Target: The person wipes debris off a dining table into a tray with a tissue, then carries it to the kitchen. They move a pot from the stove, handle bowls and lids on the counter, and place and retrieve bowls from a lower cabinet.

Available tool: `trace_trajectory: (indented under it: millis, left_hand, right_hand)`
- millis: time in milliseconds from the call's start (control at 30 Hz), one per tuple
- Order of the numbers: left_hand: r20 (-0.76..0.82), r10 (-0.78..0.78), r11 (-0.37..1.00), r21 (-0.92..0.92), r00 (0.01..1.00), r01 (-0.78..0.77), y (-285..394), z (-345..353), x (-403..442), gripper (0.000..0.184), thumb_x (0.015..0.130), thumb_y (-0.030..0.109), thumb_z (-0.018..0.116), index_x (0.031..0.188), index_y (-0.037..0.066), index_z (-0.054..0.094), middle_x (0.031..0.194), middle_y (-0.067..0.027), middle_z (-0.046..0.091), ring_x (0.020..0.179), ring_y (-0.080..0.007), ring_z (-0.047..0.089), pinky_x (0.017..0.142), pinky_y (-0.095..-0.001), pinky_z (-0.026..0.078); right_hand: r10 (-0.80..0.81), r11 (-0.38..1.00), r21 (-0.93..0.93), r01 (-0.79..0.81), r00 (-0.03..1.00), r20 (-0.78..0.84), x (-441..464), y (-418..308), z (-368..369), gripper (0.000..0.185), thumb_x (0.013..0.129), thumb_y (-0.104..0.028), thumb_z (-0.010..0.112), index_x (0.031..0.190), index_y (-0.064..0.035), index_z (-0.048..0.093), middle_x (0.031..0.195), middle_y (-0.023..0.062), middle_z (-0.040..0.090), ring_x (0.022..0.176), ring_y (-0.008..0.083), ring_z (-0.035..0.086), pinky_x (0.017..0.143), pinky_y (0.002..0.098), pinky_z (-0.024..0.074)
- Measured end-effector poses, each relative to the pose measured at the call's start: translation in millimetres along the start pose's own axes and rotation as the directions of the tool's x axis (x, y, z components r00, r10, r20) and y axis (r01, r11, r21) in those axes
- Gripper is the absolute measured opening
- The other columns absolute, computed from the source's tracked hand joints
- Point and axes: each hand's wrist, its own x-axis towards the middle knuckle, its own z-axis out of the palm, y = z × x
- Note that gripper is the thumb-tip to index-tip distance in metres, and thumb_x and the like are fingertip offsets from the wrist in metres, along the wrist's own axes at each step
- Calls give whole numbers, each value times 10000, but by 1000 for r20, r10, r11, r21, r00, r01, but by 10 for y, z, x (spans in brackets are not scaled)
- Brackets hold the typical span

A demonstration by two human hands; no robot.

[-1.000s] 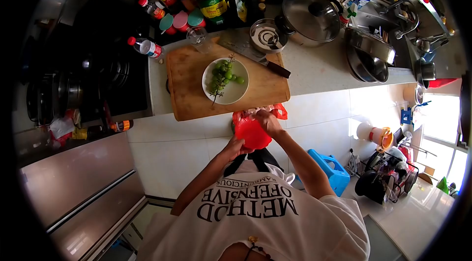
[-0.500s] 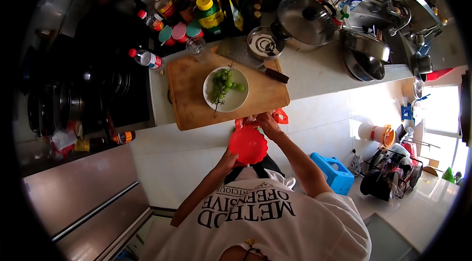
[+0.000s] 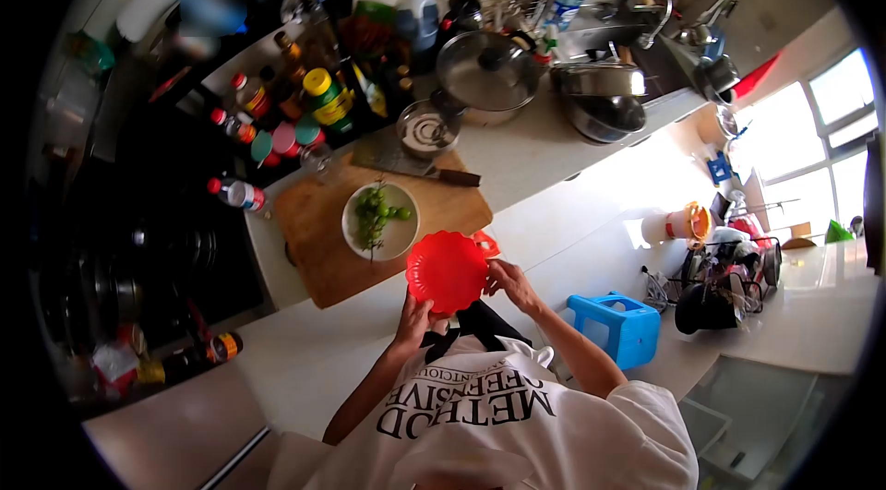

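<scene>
A red scalloped plate (image 3: 447, 272) is raised in front of my body, just off the chopping board's near edge. My left hand (image 3: 413, 322) grips its lower left rim, thumb on the near side. At the right rim, my right hand (image 3: 509, 283) has its fingers closed on the edge. Behind that rim shows a scrap of red plastic (image 3: 486, 244), partly hidden by the plate. A white bowl (image 3: 403, 239) with a bunch of green grapes (image 3: 377, 215) stands on the wooden chopping board (image 3: 309, 250).
A cleaver (image 3: 456, 177) lies across the board's far edge beside a metal bowl (image 3: 428, 128). Sauce bottles (image 3: 329, 101) and a lidded pan (image 3: 487, 75) line the back. Pots (image 3: 604, 107) sit near the sink. A blue stool (image 3: 618, 328) stands on the floor to the right.
The red plate has come up closer to the board and turned more toward my view. My right hand has moved from the red plastic at the counter edge to the plate's rim. My view has rotated.
</scene>
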Motion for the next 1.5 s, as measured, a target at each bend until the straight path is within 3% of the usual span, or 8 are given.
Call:
trace_trajectory:
  millis: [67,167,300,533,767,1167,1367,1500]
  left_hand:
    - [63,10,1000,19,998,-12,-3,228,171,418,924,83,420,1311,74,262,1186,-133,475,983,-246,576,763,-369,545]
    - [120,-37,985,170,992,16,-128,484,428,515,922,109,432,1371,157,186,1269,-102,405,1040,-231,546,792,-377,522]
    - [243,-201,960,243,949,141,74,947,565,631,904,226,537,1394,143,149,1259,-130,380,1025,-224,550,822,-337,500]
    - [-138,-120,955,256,983,153,-341,602,861,363,919,174,503,1261,89,415,1088,-86,560,927,-170,581,768,-290,496]
    - [-536,-95,937,237,839,257,-643,777,700,315,893,202,515,1173,67,461,999,-108,565,875,-227,597,695,-339,505]
    - [-829,-116,875,175,547,451,-817,1221,357,361,875,141,498,1208,27,420,1010,-136,556,881,-262,596,725,-384,522]
    - [-779,-55,914,212,624,345,-1015,1094,190,368,864,129,517,1209,43,421,1005,-126,562,861,-246,605,707,-373,526]
    - [-780,-24,946,185,626,267,-1214,949,173,373,844,134,562,1189,62,442,1007,-102,563,857,-220,610,676,-347,530]
  right_hand:
    - [-39,978,-209,28,998,-49,-132,71,-148,398,940,-329,438,1003,43,564,671,56,583,587,121,568,557,250,464]
    - [-66,993,-113,42,973,-219,-202,169,-395,360,943,-292,437,976,42,567,699,55,593,592,121,567,548,250,457]
    - [57,924,371,97,921,-384,-202,293,-1073,249,931,-229,454,949,-11,574,738,58,608,590,137,572,550,265,468]
    - [97,817,380,433,547,-831,293,519,-3499,220,914,-199,454,809,-16,514,610,82,554,502,168,540,486,283,479]
    - [21,822,306,480,511,-859,1014,-223,-5461,219,917,-182,448,908,26,516,706,108,600,558,171,585,518,268,514]
    - [192,783,419,459,463,-865,2178,-224,-6764,242,913,-142,420,968,83,487,781,175,620,615,232,624,524,297,527]
    - [114,723,475,503,590,-799,2207,-89,-7018,370,902,-251,495,1073,73,446,903,216,610,758,299,639,629,367,555]
    - [223,812,456,365,528,-820,1966,37,-6901,393,906,-341,456,1127,-16,436,962,187,622,774,282,634,646,356,550]
